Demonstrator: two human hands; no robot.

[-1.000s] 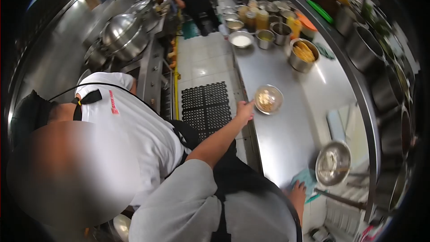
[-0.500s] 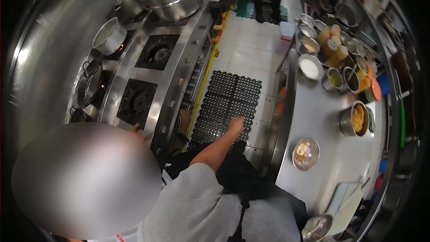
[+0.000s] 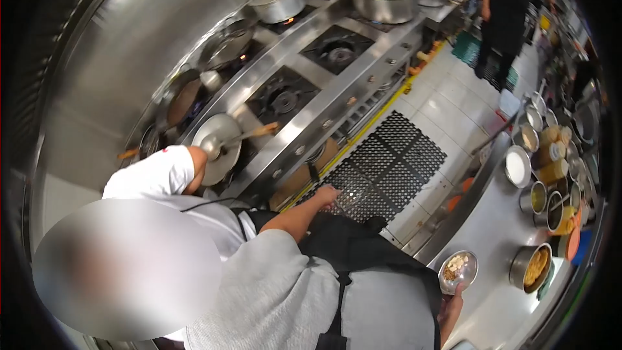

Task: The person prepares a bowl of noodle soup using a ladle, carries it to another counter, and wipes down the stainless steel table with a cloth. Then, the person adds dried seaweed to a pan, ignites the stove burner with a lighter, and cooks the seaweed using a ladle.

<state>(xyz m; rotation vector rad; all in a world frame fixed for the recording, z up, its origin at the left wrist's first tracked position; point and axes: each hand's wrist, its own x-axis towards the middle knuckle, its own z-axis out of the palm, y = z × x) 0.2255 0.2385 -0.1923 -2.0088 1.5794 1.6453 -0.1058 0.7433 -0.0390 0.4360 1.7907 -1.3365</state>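
Note:
My right hand (image 3: 451, 303) is at the lower right, its fingers on the near rim of a small metal bowl (image 3: 472, 276) at the counter's edge. Pale slices and brown bits (image 3: 456, 266) lie in the bowl. My left hand (image 3: 329, 195) hangs over the black floor mat with its fingers curled; whether anything is in it is too small to tell. Left of it, a person in a white shirt (image 3: 152, 172) stands by the stove, next to a wide pan (image 3: 227, 167) with a wooden-handled ladle (image 3: 249, 134).
A stove (image 3: 317, 107) with pots and lit flames runs along the left. Black mats (image 3: 395, 155) cover part of the tiled aisle, where another person (image 3: 508, 16) stands further off. Sauce bottles, small pots and a pot of yellow food (image 3: 536, 267) stand on the steel counter (image 3: 487, 223).
The view has swung left toward the stove. My right hand has come from beside the cloth to the small bowl's rim. My left hand has moved away from the counter over the mat.

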